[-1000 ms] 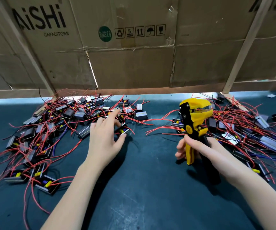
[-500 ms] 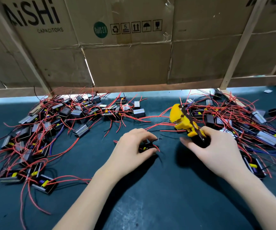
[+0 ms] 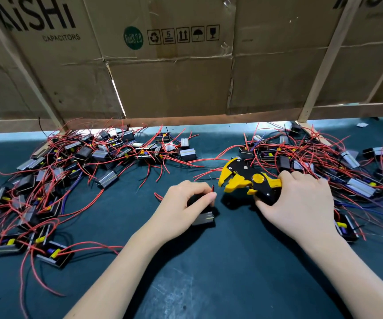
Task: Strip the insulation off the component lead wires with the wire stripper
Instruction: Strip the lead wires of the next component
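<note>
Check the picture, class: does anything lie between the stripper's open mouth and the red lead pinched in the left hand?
Nothing visible does. The wire stripper, gripped by the right hand, points at the red lead pinched by the left hand; only bare dark mat shows between.

Dim, backlit, edges fisheye-warped

We've only got two bare forearms in shot, no sleeves showing anywhere. Left hand (image 3: 181,209) and right hand (image 3: 301,203) are both ungloved. Short plain nails, from what we can see.
</note>
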Motion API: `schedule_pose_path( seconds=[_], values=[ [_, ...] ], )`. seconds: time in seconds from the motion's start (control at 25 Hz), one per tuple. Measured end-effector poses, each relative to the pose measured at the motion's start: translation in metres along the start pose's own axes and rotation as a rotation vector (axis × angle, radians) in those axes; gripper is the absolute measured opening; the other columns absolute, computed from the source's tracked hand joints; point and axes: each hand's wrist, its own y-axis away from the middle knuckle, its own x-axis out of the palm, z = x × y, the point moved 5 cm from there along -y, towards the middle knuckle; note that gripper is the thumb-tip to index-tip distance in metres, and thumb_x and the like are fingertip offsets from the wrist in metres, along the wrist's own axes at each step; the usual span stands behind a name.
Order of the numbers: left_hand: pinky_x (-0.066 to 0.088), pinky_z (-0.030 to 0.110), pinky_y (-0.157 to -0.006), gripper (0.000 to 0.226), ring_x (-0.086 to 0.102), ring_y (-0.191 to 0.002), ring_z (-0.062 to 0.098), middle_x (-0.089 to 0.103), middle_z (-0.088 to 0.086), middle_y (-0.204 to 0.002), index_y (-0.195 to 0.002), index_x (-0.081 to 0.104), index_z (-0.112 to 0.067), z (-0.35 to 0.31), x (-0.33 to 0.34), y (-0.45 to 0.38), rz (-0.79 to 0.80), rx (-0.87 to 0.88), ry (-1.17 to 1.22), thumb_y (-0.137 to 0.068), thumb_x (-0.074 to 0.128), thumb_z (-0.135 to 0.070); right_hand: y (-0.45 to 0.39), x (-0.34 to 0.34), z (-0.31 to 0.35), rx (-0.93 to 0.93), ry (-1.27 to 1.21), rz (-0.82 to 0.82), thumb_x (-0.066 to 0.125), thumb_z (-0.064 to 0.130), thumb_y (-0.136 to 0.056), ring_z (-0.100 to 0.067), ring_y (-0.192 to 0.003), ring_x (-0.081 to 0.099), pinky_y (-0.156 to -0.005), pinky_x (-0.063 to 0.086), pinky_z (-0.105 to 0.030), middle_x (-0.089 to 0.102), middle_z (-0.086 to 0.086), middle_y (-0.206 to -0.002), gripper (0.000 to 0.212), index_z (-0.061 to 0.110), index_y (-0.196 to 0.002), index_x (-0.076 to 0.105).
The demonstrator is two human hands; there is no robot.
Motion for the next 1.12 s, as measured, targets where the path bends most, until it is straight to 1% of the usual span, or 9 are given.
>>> schedule_pose_path(
  seconds=[0.12,0.28,0.4,0.52,0.6,0.68,0.88,1.04,1.12],
  values=[
    [0.037,0.02,-0.079,0.025,0.05,-0.085,0.012,0.063,-0.007,-0.076,-0.077,0.062,-0.016,0.001,0.003,-0.001,0.074,0.018,-0.04,-0.098,0.057,-0.028,0.002,0.003,0.008,-0.038,0.0,0.036,0.08,0.054,-0.059,-0.035,-0.083,0.061,-0.077,0.035,-0.041,0.063,-0.013,-0.081,0.055,0.007,-0.083,0.062],
    [0.04,0.025,-0.085,0.022,0.054,-0.089,0.011,0.066,-0.007,-0.08,-0.077,0.066,-0.019,0.004,0.005,-0.001,0.102,-0.007,-0.001,-0.097,0.06,-0.027,0.003,0.005,0.012,-0.047,0.022,0.065,0.075,0.058,-0.062,-0.033,-0.087,0.061,-0.078,0.034,-0.04,0.064,-0.009,-0.085,0.057,0.01,-0.089,0.063],
    [0.045,0.02,-0.082,0.005,0.062,-0.085,0.006,0.07,-0.011,-0.082,-0.086,0.07,-0.021,0.005,0.001,-0.001,0.043,-0.014,0.092,-0.09,0.069,-0.02,0.002,0.007,0.007,-0.017,0.04,0.087,0.069,0.062,-0.066,-0.031,-0.09,0.061,-0.08,0.033,-0.039,0.063,-0.006,-0.087,0.055,0.012,-0.089,0.06],
    [0.046,0.014,-0.076,0.013,0.066,-0.073,0.005,0.07,-0.007,-0.074,-0.083,0.069,-0.02,0.006,-0.004,-0.001,-0.094,-0.044,0.16,-0.079,0.08,-0.016,0.0,0.006,0.001,0.021,0.017,0.083,0.067,0.063,-0.067,-0.031,-0.088,0.061,-0.08,0.034,-0.039,0.062,-0.005,-0.083,0.054,0.012,-0.084,0.058],
    [0.046,0.014,-0.073,0.015,0.066,-0.07,0.008,0.07,-0.005,-0.073,-0.077,0.067,-0.017,0.006,-0.005,-0.002,-0.132,-0.058,0.202,-0.077,0.082,-0.016,-0.001,0.006,-0.001,0.038,0.022,0.086,0.065,0.064,-0.068,-0.031,-0.088,0.062,-0.08,0.035,-0.039,0.062,-0.004,-0.083,0.054,0.013,-0.084,0.058],
    [0.047,0.015,-0.072,0.011,0.065,-0.071,0.01,0.071,-0.004,-0.074,-0.077,0.068,-0.016,0.005,-0.002,-0.003,-0.077,-0.038,0.23,-0.081,0.079,-0.017,-0.002,0.007,-0.001,0.047,0.038,0.09,0.064,0.066,-0.069,-0.03,-0.089,0.062,-0.08,0.035,-0.038,0.063,-0.004,-0.084,0.055,0.014,-0.085,0.059],
    [0.048,0.016,-0.077,0.006,0.068,-0.077,0.007,0.073,-0.006,-0.077,-0.086,0.071,-0.018,0.003,0.003,-0.001,0.052,-0.014,0.241,-0.087,0.072,-0.012,-0.002,0.008,-0.002,0.05,0.029,0.094,0.064,0.067,-0.069,-0.03,-0.088,0.062,-0.08,0.035,-0.038,0.064,-0.004,-0.084,0.056,0.014,-0.086,0.06],
    [0.052,0.022,-0.08,0.005,0.071,-0.078,0.009,0.075,-0.002,-0.077,-0.087,0.068,-0.016,0.006,0.007,-0.001,0.072,-0.066,0.26,-0.09,0.068,-0.012,-0.002,0.007,-0.002,0.052,0.027,0.099,0.063,0.067,-0.069,-0.03,-0.089,0.062,-0.08,0.034,-0.038,0.063,-0.003,-0.085,0.055,0.015,-0.086,0.058],
    [0.053,0.021,-0.079,0.005,0.073,-0.08,0.012,0.076,0.003,-0.078,-0.088,0.067,-0.011,0.007,0.006,-0.001,0.07,-0.091,0.31,-0.091,0.066,-0.007,-0.002,0.007,-0.003,0.056,0.026,0.103,0.062,0.068,-0.069,-0.029,-0.089,0.062,-0.08,0.034,-0.038,0.062,-0.002,-0.085,0.055,0.016,-0.085,0.057]
  ],
)
